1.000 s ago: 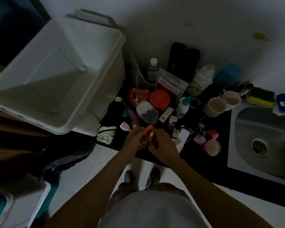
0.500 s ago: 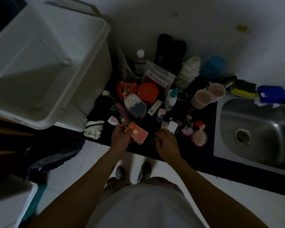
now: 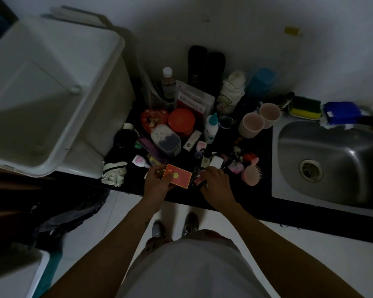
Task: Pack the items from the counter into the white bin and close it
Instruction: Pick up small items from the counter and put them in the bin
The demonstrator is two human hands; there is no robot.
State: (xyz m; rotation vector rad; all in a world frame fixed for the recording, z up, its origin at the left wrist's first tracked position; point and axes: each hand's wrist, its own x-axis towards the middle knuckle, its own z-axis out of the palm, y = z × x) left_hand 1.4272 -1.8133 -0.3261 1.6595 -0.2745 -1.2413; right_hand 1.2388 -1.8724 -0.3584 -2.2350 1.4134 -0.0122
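A: Where's the red card box [image 3: 177, 176] sitting?
B: Lower centre, gripped by the left hand [image 3: 156, 184], long axis slanting down-right. The right hand [image 3: 215, 186], curled over small items, has released it since a second ago.
A: Counts?
B: Two cups [image 3: 251, 123]; one white bin [image 3: 41, 93], open, upper left.

My one head camera looks steeply down over my chest at the cluttered counter [image 3: 256, 198], close below; the dim light perhaps hides its far edges.
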